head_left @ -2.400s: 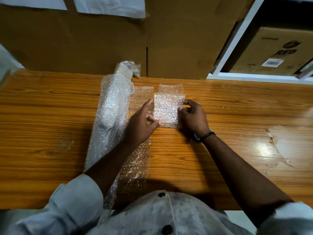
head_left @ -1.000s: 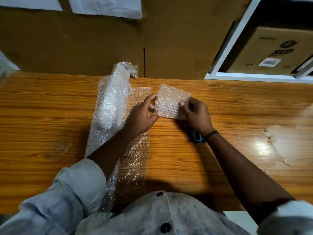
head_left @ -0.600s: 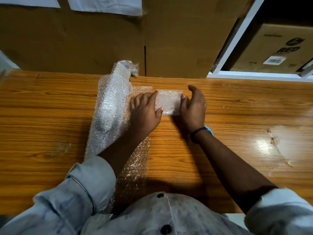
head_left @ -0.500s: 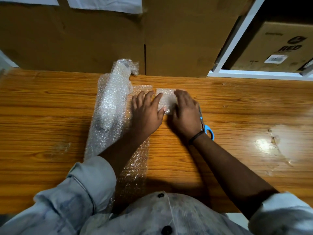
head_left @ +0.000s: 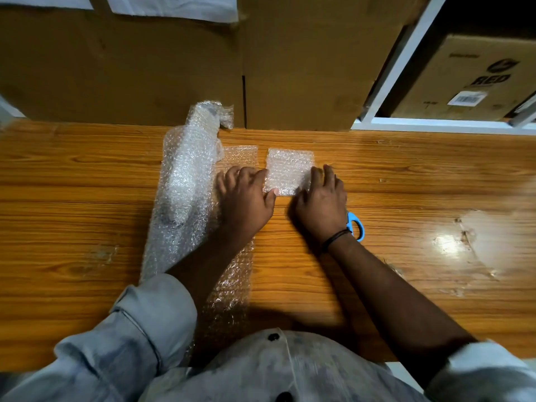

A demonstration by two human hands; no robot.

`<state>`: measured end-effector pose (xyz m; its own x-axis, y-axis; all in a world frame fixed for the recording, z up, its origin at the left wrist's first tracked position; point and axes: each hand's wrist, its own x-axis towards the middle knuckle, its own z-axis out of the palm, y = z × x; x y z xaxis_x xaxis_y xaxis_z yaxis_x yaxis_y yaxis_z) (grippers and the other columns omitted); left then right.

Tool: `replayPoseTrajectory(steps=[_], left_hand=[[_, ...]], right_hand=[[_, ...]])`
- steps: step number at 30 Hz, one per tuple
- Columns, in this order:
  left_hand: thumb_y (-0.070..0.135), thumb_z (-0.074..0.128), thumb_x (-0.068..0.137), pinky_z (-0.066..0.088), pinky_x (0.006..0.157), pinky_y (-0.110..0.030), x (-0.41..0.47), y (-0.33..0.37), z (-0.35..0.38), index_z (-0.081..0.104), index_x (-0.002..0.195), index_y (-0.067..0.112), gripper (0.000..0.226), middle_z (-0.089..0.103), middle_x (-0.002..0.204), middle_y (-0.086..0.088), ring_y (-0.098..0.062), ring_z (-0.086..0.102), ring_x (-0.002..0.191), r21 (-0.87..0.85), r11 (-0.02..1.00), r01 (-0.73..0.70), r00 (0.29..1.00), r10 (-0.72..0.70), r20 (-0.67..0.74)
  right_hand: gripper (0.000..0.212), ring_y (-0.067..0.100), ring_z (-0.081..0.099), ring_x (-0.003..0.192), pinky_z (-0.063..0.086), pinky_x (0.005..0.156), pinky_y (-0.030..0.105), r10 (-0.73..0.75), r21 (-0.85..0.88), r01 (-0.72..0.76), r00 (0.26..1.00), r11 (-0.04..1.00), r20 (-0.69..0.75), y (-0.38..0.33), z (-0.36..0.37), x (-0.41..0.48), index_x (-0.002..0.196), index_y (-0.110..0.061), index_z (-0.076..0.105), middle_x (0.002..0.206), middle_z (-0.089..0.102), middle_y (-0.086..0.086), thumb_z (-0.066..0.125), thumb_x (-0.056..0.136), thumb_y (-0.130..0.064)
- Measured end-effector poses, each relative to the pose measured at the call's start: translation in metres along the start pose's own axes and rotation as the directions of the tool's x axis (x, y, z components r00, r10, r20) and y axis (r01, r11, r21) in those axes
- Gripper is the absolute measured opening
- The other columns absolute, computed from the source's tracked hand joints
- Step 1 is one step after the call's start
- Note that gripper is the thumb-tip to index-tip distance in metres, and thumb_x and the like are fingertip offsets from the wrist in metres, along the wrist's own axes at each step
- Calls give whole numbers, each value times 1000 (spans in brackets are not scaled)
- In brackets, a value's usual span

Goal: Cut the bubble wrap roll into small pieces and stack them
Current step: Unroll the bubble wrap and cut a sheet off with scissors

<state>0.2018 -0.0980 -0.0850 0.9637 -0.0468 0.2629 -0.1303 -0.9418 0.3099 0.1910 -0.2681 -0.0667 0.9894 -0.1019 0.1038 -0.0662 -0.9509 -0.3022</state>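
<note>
Bubble wrap piece point(head_left: 288, 169) — flat on table point(head_left: 420, 181)

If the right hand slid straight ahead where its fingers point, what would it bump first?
Probably the cardboard box behind the table. The right hand points away beside the cut pieces, with only bare wood ahead, though depth is unclear.
</note>
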Motion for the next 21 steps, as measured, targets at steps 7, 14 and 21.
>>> replayPoseTrajectory(steps=[7, 14, 21], left_hand=[[49, 54, 93, 14, 121, -55, 5, 10, -2, 56, 144, 25, 56, 75, 114, -3, -29, 51, 132, -103, 994, 21, 1000, -18, 25], [47, 62, 92, 18, 121, -57, -1, 4, -8, 55, 144, 25, 57, 62, 140, -4, -31, 47, 137, -63, 997, 48, 998, -50, -24], [52, 75, 82, 30, 113, -56, -4, 0, -6, 71, 120, 35, 42, 55, 144, -3, -35, 41, 137, 39, 965, -259, 966, 258, 16]], right_hand=[[53, 44, 51, 126, 33, 109, 43, -2, 236, -16, 997, 972, 77, -13, -12, 7, 148, 2, 42, 137, 58, 26, 55, 100, -18], [51, 41, 51, 130, 22, 117, 43, 6, 249, -15, 999, 968, 35, -3, -12, 6, 146, -1, 46, 140, 58, 21, 55, 98, -16], [37, 31, 58, 126, 30, 102, 25, -55, 321, 32, 997, 946, 62, 2, -15, 2, 131, -5, 65, 133, 65, 16, 58, 95, -11]])
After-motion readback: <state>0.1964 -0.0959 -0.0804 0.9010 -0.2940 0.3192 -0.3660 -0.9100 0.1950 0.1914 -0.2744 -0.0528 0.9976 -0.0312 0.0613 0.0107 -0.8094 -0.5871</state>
